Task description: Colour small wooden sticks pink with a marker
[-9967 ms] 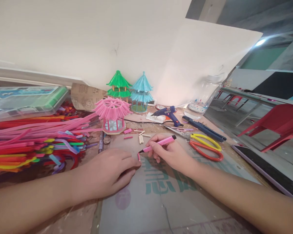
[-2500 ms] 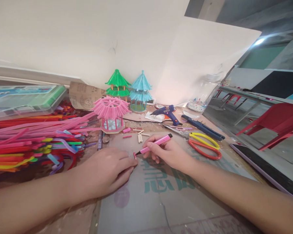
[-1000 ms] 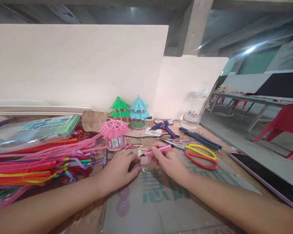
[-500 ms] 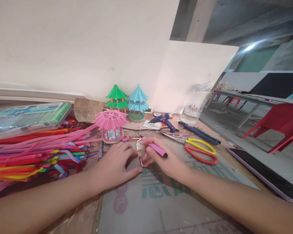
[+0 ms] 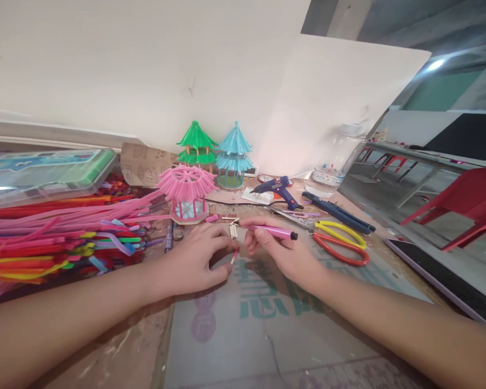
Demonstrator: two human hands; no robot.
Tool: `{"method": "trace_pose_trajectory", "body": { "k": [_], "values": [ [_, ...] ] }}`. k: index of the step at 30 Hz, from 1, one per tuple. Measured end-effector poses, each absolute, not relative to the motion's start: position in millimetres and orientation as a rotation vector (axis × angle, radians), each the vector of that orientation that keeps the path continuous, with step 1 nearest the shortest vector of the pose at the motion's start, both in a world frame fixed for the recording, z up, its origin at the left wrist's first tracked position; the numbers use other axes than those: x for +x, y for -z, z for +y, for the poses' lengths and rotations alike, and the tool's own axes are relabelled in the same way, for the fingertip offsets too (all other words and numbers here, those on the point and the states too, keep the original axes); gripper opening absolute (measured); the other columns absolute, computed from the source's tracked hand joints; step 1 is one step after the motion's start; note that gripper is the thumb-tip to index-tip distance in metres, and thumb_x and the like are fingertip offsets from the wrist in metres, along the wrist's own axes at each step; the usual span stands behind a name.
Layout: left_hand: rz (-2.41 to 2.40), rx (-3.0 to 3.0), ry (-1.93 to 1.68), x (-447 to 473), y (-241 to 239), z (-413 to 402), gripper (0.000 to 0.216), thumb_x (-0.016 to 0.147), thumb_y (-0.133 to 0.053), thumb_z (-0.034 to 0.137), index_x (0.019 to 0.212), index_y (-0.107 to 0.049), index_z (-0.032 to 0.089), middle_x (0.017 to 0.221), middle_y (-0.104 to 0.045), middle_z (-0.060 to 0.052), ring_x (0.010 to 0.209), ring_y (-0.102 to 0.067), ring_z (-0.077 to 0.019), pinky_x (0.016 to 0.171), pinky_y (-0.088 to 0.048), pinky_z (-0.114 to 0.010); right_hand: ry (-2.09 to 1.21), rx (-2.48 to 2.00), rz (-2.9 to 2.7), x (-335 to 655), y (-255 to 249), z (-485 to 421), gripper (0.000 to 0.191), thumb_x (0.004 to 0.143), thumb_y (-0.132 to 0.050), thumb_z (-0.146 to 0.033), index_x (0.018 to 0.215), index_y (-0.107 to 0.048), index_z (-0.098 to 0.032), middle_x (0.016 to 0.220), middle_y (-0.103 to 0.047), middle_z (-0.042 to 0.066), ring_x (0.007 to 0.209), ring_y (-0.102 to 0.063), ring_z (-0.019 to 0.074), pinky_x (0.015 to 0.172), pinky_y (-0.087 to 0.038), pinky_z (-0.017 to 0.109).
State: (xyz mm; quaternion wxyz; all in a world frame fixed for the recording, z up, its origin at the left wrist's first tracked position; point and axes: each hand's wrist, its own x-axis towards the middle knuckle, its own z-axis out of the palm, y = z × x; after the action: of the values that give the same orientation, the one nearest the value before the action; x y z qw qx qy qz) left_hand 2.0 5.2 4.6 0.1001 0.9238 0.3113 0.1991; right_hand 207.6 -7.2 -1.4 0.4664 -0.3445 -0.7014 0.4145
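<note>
Head view: right hand (image 5: 281, 249) holds marker (image 5: 278, 233), jar (image 5: 337, 155) beyond (coloured bits (image 5: 326, 167) within).

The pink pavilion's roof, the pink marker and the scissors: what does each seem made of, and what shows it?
Pink pavilion's roof: probably pipe cleaner, fuzzy-looking and matt, since its strips resemble the pink stems beside it. Pink marker: likely smooth plastic, judging by its even colour. Scissors: blades probably metal, with a grey sheen; handles, yellow and red, look plastic-coated, their core hidden.
</note>
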Motion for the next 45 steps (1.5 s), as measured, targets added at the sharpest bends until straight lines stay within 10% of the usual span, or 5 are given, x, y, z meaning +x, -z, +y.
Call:
{"method": "trace_pose_trajectory", "body": {
  "k": [9, 21, 45],
  "values": [
    [1.041, 2.654, -0.638, 3, 0, 8, 0.018, 0.082, -0.057, 0.031, 0.097, -0.059, 0.020, 0.098, -0.061, -0.004, 0.100, -0.055, -0.0250, 0.099, -0.040, -0.049, -0.902, -1.034, -1.630, 208, -8, -11, 0.024, 0.087, -0.054, -0.041, 0.075, -0.052, -0.020, 0.049, -0.041, -0.008, 0.046, -0.037, 0.0094, 0.046, -0.032, 0.023],
    [1.074, 2.656, -0.748, 2, 5, 10, 0.012, 0.080, -0.056, 0.031, 0.088, -0.053, 0.022, 0.085, -0.057, -0.002, 0.085, -0.055, -0.0218, 0.075, -0.049, -0.038, -0.986, -1.105, -1.765, 201, -1, -12, 0.014, 0.082, -0.057, -0.031, 0.075, -0.053, -0.020, 0.058, -0.059, -0.002, 0.050, -0.054, 0.0118, 0.051, -0.044, 0.024],
    [1.037, 2.746, -0.651, 0, -4, 9, 0.019, 0.088, -0.053, 0.032, 0.095, -0.067, 0.021, 0.090, -0.063, -0.004, 0.100, -0.057, -0.0246, 0.099, -0.042, -0.045, -0.958, -1.101, -1.800, 198, -1, -6, 0.012, 0.081, -0.054, -0.025, 0.071, -0.053, -0.020, 0.055, -0.052, -0.004, 0.050, -0.050, 0.0112, 0.050, -0.042, 0.023]
  ]
}}
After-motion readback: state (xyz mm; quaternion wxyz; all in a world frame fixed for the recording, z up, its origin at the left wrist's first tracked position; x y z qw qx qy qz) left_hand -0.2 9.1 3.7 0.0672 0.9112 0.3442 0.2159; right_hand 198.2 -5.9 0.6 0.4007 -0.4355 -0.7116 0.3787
